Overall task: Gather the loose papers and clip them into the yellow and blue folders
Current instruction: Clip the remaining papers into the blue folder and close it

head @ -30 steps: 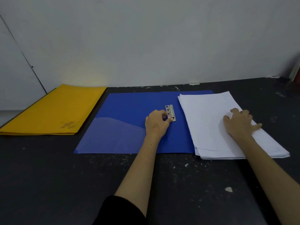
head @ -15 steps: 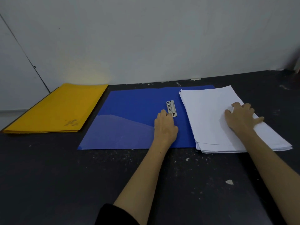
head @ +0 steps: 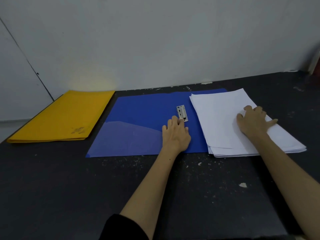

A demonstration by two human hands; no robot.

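Note:
The blue folder [head: 138, 115] lies open and flat on the dark table. A metal clip [head: 181, 112] sits near its middle fold. My left hand [head: 175, 134] rests palm down on the folder, fingertips touching the clip's near end. A stack of white papers [head: 218, 115] covers the folder's right half, with its sheets slightly fanned at the near edge. My right hand [head: 252, 121] lies on top of the stack, fingers bent and thumb spread to the right. The yellow folder [head: 65, 116] lies closed at the far left.
The dark table [head: 69, 187] is flecked with white specks, and a small paper scrap [head: 243, 185] lies near my right forearm. A grey wall [head: 155, 40] rises right behind the folders. The table's left edge runs beside the yellow folder.
My left hand has turned from gripping the clip's side to lying flat below it, fingertips at its near end. My right hand has stayed on the papers.

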